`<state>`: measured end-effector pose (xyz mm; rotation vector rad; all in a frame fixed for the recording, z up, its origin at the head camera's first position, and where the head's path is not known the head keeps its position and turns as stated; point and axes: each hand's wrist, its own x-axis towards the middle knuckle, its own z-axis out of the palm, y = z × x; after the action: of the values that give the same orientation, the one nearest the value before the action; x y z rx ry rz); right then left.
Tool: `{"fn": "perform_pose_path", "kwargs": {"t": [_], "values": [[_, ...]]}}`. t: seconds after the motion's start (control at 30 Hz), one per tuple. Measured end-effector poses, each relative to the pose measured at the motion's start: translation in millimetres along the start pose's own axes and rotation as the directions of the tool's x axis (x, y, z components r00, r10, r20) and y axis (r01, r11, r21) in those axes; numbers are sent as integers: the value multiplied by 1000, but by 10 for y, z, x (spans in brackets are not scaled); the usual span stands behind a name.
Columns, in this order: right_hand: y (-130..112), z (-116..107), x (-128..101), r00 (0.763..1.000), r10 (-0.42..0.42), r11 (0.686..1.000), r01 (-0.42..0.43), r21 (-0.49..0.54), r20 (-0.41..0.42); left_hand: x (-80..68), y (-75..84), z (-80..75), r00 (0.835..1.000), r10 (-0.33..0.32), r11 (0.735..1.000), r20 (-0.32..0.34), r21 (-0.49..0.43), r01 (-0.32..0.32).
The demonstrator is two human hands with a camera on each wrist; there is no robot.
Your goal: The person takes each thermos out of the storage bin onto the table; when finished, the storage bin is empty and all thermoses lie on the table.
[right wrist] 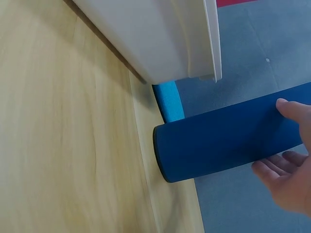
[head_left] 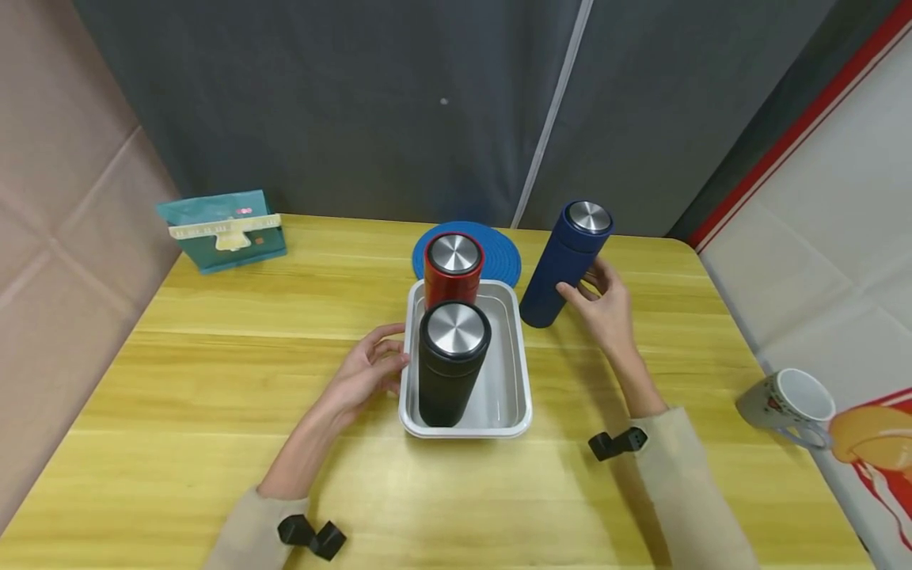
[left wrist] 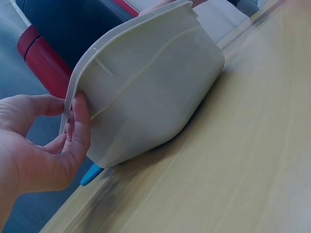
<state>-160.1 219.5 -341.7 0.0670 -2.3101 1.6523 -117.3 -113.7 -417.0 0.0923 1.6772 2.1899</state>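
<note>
A white rectangular tub [head_left: 502, 380] sits mid-table with a black thermos [head_left: 456, 372] at its near left and a red thermos [head_left: 453, 273] behind that, both steel-lidded. At the tub's left side, my left hand [head_left: 366, 372] pinches the rim; in the left wrist view, its thumb and fingers lie either side of the tub's edge [left wrist: 73, 77]. My right hand [head_left: 602, 305] grips a dark blue thermos [head_left: 563, 269] to the right of the tub. The blue thermos is slightly tilted, its base [right wrist: 163, 155] close over the table in the right wrist view.
Behind the tub lies a round blue mat [head_left: 502, 249], partly hidden. A teal clipped bag [head_left: 228, 233] stands at the back left, and a patterned mug [head_left: 791, 404] at the right edge. A dark curtain [head_left: 342, 111] hangs behind the table.
</note>
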Motion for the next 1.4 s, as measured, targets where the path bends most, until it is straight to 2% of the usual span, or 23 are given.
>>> {"fn": "perform_pose_path", "kwargs": {"t": [0.3,0.53,0.8,0.97,1.2,1.3,1.4], "values": [[81,-43,-32,999,-1,999,3,53,-42,11,6,-2,1000,-8,1000,-4,-15,8],[286,-136,-119,1000,-10,1000,10,29,-21,-1,-9,2,1000,-25,999,-3,-36,24],[184,-159,-263,1000,-14,1000,14,-14,10,9,-22,-2,1000,-19,999,-7,-45,19],[87,-129,-363,995,-57,998,56,17,81,8,-24,-1,1000,-14,999,-1,-46,14],[-23,-80,-558,974,-96,995,88,49,204,-2,-15,6,1000,-27,999,-9,-43,27],[-83,-32,-627,959,-119,991,100,86,258,-3,-12,4,999,-30,999,-16,-42,30],[-139,40,-691,932,-166,983,131,129,321,-3,-9,6,999,-32,999,-18,-42,31]]}}
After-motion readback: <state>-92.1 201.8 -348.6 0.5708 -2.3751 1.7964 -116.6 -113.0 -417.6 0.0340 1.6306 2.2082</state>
